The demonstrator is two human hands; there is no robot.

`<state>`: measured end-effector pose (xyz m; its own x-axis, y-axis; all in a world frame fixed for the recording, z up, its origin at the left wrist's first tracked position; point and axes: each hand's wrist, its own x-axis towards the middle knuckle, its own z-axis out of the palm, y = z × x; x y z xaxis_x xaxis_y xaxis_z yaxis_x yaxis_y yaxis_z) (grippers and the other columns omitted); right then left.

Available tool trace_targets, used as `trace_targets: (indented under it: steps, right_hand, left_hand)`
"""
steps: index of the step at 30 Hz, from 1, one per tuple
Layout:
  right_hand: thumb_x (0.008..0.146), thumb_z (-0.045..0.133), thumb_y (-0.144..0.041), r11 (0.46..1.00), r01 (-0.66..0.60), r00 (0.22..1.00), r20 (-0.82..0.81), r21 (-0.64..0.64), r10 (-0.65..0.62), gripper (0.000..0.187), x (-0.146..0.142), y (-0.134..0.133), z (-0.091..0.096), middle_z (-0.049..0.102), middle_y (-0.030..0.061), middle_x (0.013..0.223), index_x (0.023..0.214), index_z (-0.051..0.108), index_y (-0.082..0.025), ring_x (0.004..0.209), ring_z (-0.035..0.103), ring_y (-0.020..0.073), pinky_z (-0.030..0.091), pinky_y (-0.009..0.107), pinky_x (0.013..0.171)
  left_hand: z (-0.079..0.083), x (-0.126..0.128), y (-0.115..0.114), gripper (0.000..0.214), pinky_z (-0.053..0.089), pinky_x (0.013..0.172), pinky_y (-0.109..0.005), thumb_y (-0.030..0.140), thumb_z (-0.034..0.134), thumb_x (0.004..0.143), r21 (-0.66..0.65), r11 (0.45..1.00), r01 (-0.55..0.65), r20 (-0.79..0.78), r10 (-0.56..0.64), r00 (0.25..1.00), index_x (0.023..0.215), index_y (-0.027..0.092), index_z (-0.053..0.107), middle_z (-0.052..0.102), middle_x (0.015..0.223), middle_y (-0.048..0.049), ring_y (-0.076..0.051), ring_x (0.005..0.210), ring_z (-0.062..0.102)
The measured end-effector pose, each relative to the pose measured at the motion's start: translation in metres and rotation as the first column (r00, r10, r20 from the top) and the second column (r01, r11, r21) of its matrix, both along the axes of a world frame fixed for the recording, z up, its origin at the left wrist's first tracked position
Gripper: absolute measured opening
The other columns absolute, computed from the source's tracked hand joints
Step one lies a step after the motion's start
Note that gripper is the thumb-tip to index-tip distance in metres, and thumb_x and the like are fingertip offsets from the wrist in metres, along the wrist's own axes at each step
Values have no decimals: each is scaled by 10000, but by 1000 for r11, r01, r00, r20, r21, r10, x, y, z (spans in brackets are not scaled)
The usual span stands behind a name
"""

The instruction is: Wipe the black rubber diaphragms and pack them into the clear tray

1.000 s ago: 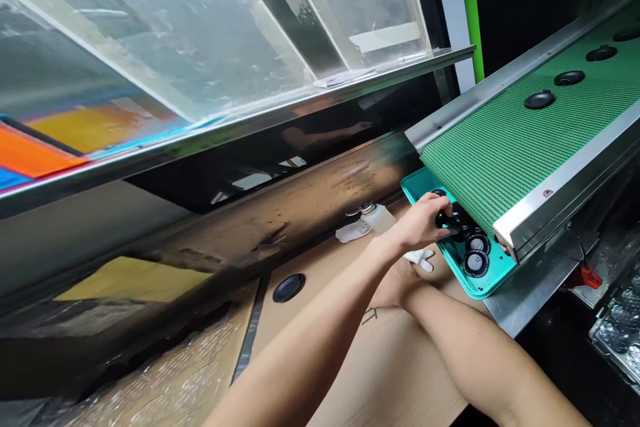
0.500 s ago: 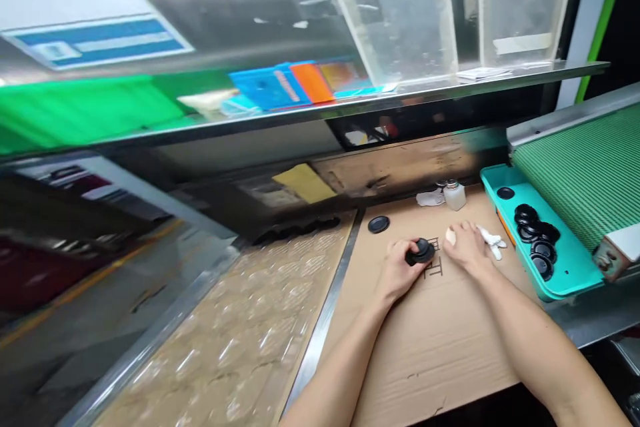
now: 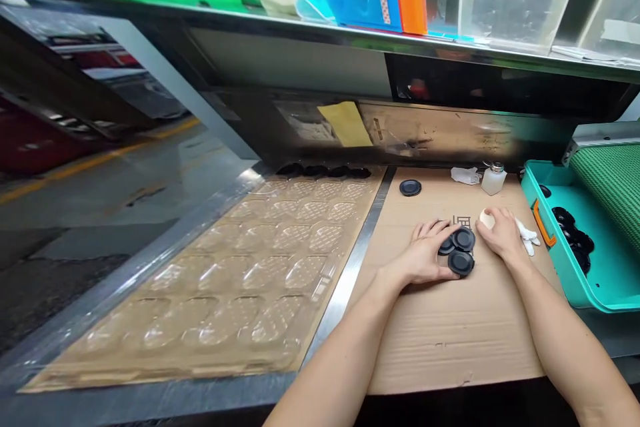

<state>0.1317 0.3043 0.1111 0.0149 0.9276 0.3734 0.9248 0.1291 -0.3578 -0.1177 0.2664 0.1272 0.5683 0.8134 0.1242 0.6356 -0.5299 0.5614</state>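
Observation:
My left hand (image 3: 425, 250) is closed around a black three-lobed part (image 3: 461, 250) with round, ringed discs, just above the cardboard sheet (image 3: 440, 340). To its right, my right hand (image 3: 503, 233) pinches a small off-white wad (image 3: 486, 218), perhaps cloth or sponge. White gloves (image 3: 529, 236) lie partly behind that hand. A single black round piece (image 3: 411, 187) rests on the cardboard further back. Beyond my right hand stands a translucent bottle (image 3: 493, 179) with a metal top, beside a crumpled white cloth (image 3: 465, 175).
On the left lies a clear blister tray (image 3: 240, 267), black parts (image 3: 325, 171) in its back row. A turquoise bin (image 3: 617, 280) at right holds several black parts (image 3: 573, 233), next to a green conveyor belt (image 3: 613, 173). A metal shelf (image 3: 350, 37) overhangs the back.
The view has swung left and down. The black part in my left hand has turned, so its three discs face me. My right hand still pinches the off-white wad.

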Motion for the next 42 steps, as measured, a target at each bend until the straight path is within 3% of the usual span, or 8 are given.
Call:
trace_targets:
  steps: [5,11,16,21,24,28,33,42]
  right_hand:
    - [862,602,-403,999,-27,999,-28,45,28,314,3,1,2,680,104,1081,1096,673,-206,1061,593,282,438,399,972]
    - [873,608,-417,974,-143,983,-90,178,160,323,-7,-8,24,690,107,1115,1116,667,-213,1053,610,272,464,390,954]
    - [877,634,-400,966,-245,967,-50,86,250,331,-13,-16,31,688,95,1138,1157,669,-227,1067,615,262,468,376,944]
    - [886,663,-418,904,-416,907,32,-98,420,318,-11,-15,25,683,65,1143,1151,674,-242,1097,597,236,454,348,958]
    - [904,644,-426,950,-300,945,110,-82,307,305,-6,-12,20,673,69,1151,1153,675,-253,1115,570,259,443,372,951]
    - [900,615,-378,1000,-15,980,199,27,9,256,8,-4,16,660,120,1114,1098,691,-234,1082,535,315,429,432,904]
    - [869,592,-309,951,267,932,211,154,-296,227,29,2,19,629,193,1071,1024,702,-183,1069,489,365,403,480,859]
    - [932,523,-382,952,192,979,27,237,-204,325,17,-5,29,614,153,1167,1147,685,-200,1077,481,331,405,458,910]
  left_hand:
    - [5,-7,-6,1004,226,1229,-546,425,838,673,-6,998,67,5,-67,998,1558,312,377,412,1604,-67,-371,1499,284]
    - [5,-11,-2,647,371,1154,-458,365,741,792,74,997,3,65,-8,998,1409,288,560,598,1414,-62,-288,1332,487]
    - [4,-12,0,607,420,1104,-442,364,721,820,136,989,-65,40,60,997,1398,250,574,641,1349,-72,-291,1278,523]
    - [4,-10,1,588,432,1086,-449,412,684,861,159,975,-153,7,154,988,1405,225,562,634,1361,-88,-298,1267,531]
    - [3,-9,2,620,422,1090,-463,439,663,879,176,966,-191,-14,197,980,1445,227,522,640,1356,-94,-304,1276,530]
    - [4,-10,2,690,409,1102,-486,432,667,872,210,951,-227,-6,233,972,1499,233,459,646,1348,-107,-312,1280,540]
    - [16,-2,-11,661,470,1046,-431,440,653,874,260,954,-149,100,127,987,1468,194,500,675,1275,-114,-288,1171,608]
    - [8,26,-32,681,451,1100,-466,461,732,826,107,988,108,-29,-106,994,1437,225,546,643,1348,-121,-320,1246,565]
